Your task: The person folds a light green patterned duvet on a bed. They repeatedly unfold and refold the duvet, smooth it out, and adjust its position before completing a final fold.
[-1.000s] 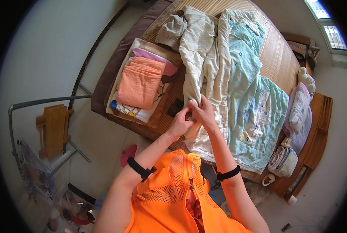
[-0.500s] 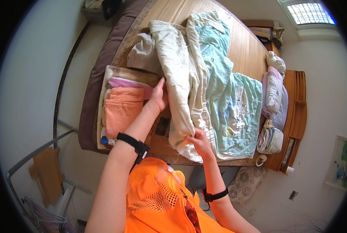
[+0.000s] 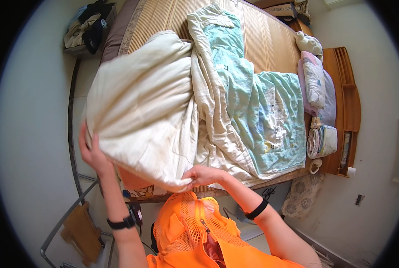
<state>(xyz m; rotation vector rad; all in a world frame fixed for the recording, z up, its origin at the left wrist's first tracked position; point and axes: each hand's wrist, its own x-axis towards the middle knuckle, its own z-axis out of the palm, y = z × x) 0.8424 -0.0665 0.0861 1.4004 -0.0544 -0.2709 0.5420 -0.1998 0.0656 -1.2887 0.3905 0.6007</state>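
A thin quilt lies over the bed, with a mint-green patterned side [image 3: 237, 85] to the right and a cream side [image 3: 150, 102] spread up and over to the left. My left hand [image 3: 93, 152] holds the outer left edge of the raised cream part, fingers partly hidden by the cloth. At the near edge, my right hand [image 3: 201, 175] pinches a bunched corner of the same quilt. Under the cream part, a bit of folded orange cloth [image 3: 130, 179] peeks out; the rest of that pile is hidden.
A bamboo mat [image 3: 266, 44] covers the bed. Along the wooden headboard [image 3: 342, 102] at right sit folded bedding [image 3: 313, 85], a rolled cloth [image 3: 322, 141] and a white stuffed toy [image 3: 309, 43]. A metal rack [image 3: 58, 230] stands at lower left, and a grey bin of clothes [image 3: 85, 29] at far left.
The cream part of the quilt has been opened out leftward, covering the folded cloths. My left hand has moved left and down with its edge; my right hand has shifted left and slightly down.
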